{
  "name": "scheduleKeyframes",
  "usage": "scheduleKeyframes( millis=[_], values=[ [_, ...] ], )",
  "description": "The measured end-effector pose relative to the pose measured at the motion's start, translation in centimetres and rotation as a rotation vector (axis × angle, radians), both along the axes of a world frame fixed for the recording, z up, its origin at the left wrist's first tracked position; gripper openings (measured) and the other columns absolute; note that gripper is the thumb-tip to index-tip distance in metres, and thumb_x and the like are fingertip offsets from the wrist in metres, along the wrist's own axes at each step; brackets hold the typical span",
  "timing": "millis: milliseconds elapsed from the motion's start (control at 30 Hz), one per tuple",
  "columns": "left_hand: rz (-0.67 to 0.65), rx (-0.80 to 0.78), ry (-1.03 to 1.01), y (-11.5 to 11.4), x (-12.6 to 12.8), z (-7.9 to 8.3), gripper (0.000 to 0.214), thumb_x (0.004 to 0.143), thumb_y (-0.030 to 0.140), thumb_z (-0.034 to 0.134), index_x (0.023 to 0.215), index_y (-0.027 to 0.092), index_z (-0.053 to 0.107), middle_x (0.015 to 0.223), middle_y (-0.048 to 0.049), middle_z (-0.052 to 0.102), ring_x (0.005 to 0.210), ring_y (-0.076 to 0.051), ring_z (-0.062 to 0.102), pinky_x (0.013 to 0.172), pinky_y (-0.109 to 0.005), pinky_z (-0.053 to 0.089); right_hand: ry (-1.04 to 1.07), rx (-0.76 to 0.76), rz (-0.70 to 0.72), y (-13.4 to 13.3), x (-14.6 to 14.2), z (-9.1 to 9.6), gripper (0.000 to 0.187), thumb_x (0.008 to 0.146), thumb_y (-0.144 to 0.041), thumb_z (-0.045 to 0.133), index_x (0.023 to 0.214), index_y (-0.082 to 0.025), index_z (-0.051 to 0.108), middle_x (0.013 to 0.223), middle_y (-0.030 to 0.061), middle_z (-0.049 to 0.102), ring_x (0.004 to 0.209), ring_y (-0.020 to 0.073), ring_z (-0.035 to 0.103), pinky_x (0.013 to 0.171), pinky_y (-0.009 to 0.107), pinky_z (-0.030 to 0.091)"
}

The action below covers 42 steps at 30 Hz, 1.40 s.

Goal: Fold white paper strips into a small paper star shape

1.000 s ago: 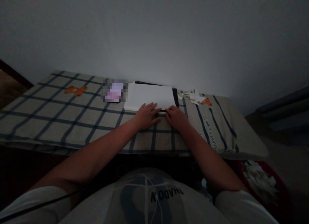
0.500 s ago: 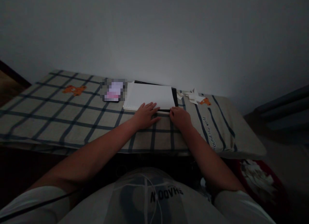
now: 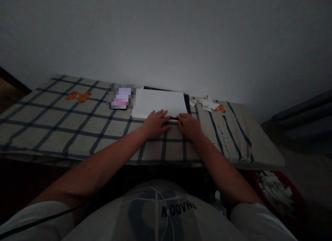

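A white sheet of paper lies on a black board against the wall, on a table covered with a checked cloth. My left hand rests flat with fingers spread on the near edge of the paper. My right hand sits just to its right at the paper's near right corner, fingers curled down onto the edge; what they pinch is hidden.
A blurred pink and white object lies left of the paper. Scraps of white paper lie at the back right. A red bin holding white scraps stands on the floor to the right. The wall runs right behind the table.
My right hand slid a little left along the paper's near edge, closer to my left hand. The left hand stayed put.
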<state>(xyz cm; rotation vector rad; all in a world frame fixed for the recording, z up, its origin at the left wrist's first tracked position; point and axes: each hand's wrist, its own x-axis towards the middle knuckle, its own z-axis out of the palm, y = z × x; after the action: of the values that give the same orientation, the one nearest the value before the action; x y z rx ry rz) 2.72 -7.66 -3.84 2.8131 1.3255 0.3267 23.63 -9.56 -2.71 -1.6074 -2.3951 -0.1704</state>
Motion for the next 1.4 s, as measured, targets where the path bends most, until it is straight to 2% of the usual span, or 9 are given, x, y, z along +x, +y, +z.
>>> scheduleKeyframes(
  millis=[133,333,433,600,733,967,1133,1233,1400],
  values=[
    [0.009,-0.002,0.005,-0.1,0.1,0.1,0.061,0.095,0.061,0.033,0.145,0.026,0.043,0.156,-0.0095,0.034,0.144,-0.029,0.029,0.114,-0.05,0.023,0.005,-0.051,-0.046,-0.2,-0.2,0.0,0.038,0.094,-0.02,0.043,0.125,-0.013,0.064,0.131,0.0115,0.062,0.119,0.0228,0.055,0.1,0.034,0.044],
    [0.021,-0.001,0.003,-0.1,0.1,-0.1,0.068,0.094,0.062,0.033,0.147,0.02,0.039,0.157,-0.0106,0.033,0.144,-0.028,0.028,0.116,-0.049,0.022,0.022,-0.049,-0.106,-0.3,-0.3,0.2,0.036,0.094,-0.023,0.043,0.119,-0.015,0.067,0.126,0.0097,0.065,0.114,0.023,0.058,0.096,0.034,0.046],
    [0.028,-0.002,0.004,-0.1,0.1,-0.2,0.068,0.094,0.063,0.034,0.147,0.021,0.039,0.157,-0.0097,0.033,0.145,-0.028,0.028,0.116,-0.049,0.022,0.014,-0.048,-0.12,-0.2,-0.3,0.1,0.035,0.095,-0.024,0.042,0.117,-0.016,0.068,0.125,0.0104,0.066,0.113,0.0231,0.058,0.095,0.034,0.047],
    [0.028,-0.009,0.004,-0.1,0.1,-0.1,0.066,0.094,0.062,0.034,0.147,0.024,0.04,0.157,-0.0095,0.033,0.145,-0.028,0.028,0.116,-0.048,0.021,-0.049,0.016,-0.009,-0.1,-0.4,0.2,0.035,0.094,-0.02,0.043,0.119,-0.012,0.066,0.13,0.0131,0.061,0.118,0.0248,0.053,0.101,0.036,0.041],
    [0.02,-0.007,0.002,-0.1,0.1,0.0,0.065,0.094,0.062,0.034,0.146,0.023,0.042,0.156,-0.0104,0.033,0.144,-0.028,0.029,0.115,-0.049,0.022,-0.101,-0.01,0.083,-0.3,-0.8,0.5,0.037,0.093,-0.015,0.042,0.124,-0.012,0.062,0.127,0.0127,0.062,0.116,0.024,0.051,0.099,0.035,0.041],
    [0.026,0.014,0.002,-0.2,0.1,-0.4,0.068,0.094,0.063,0.034,0.147,0.021,0.04,0.156,-0.0115,0.034,0.143,-0.029,0.03,0.116,-0.05,0.021,-0.127,-0.015,0.061,-0.5,-1.2,0.7,0.036,0.093,-0.015,0.042,0.123,-0.013,0.062,0.112,0.0121,0.065,0.106,0.0247,0.053,0.093,0.035,0.043],
    [0.025,0.01,-0.004,-0.1,0.1,-0.4,0.068,0.093,0.064,0.034,0.147,0.022,0.04,0.156,-0.0107,0.033,0.144,-0.028,0.029,0.116,-0.05,0.021,-0.145,-0.024,0.05,-0.2,-1.1,0.5,0.04,0.093,-0.015,0.041,0.13,-0.013,0.057,0.119,0.0139,0.061,0.11,0.026,0.051,0.094,0.037,0.042],
    [0.021,0.002,0.002,-0.1,0.1,-0.2,0.067,0.093,0.063,0.036,0.146,0.021,0.041,0.156,-0.0114,0.034,0.143,-0.029,0.03,0.115,-0.05,0.022,-0.136,-0.053,0.067,-0.2,-1.2,0.5,0.039,0.094,-0.014,0.04,0.129,-0.012,0.058,0.122,0.0137,0.06,0.114,0.0247,0.049,0.097,0.034,0.042],
    [0.024,0.009,-0.001,-0.2,0.2,-0.2,0.066,0.094,0.061,0.037,0.144,0.02,0.043,0.155,-0.0121,0.035,0.143,-0.029,0.032,0.115,-0.051,0.023,-0.148,-0.075,0.027,-0.5,-1.4,0.8,0.038,0.095,-0.015,0.039,0.128,-0.013,0.059,0.117,0.0132,0.061,0.11,0.0243,0.05,0.094,0.032,0.043]
  ],
)
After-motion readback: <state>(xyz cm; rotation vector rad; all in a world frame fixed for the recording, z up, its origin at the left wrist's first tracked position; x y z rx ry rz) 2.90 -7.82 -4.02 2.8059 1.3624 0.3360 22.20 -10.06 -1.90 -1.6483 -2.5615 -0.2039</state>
